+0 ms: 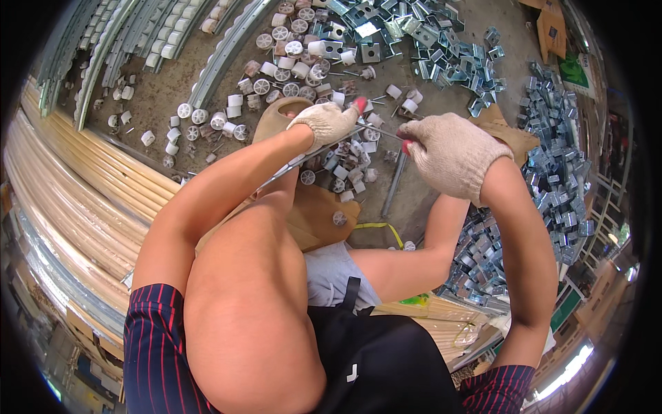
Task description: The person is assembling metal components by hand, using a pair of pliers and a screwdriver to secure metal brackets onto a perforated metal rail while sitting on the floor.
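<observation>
My left hand (327,124), in a cream knit glove, is closed around a long thin metal strip (281,170) that slants down to the left past my forearm. My right hand (452,152), gloved alike, pinches a slim metal rod (383,131) between thumb and fingers. The rod reaches across to the left hand, and whether it joins the strip I cannot tell. Reddish fingertips show on both hands. Beneath them on the floor lie many small white plastic wheels (261,86), some with metal pins. A narrow grey metal bar (394,183) rests below the right hand.
Metal rails (231,52) fitted with white rollers lie at the upper left. Shiny metal brackets (427,34) are heaped at the back, with more brackets (552,186) on the right. Long wrapped tubes (83,186) run along the left. Brown cardboard (321,221) lies near my legs.
</observation>
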{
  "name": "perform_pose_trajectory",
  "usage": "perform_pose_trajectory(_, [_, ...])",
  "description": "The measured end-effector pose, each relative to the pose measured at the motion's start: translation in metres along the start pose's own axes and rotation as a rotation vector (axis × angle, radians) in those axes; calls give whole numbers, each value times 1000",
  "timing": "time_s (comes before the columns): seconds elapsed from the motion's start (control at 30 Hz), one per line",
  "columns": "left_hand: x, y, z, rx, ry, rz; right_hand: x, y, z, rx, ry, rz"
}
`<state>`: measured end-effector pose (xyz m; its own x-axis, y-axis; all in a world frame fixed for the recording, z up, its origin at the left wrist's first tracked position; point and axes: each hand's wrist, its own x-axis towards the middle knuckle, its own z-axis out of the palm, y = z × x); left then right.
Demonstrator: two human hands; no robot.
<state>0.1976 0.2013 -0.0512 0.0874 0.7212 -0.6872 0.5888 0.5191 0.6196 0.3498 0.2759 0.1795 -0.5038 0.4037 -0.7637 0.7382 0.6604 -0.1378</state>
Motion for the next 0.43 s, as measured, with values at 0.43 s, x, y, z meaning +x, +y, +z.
perform_pose_trajectory(0.43, [1,-16,-1,219,-4,240,33,-6,-18,-554,-322,-573])
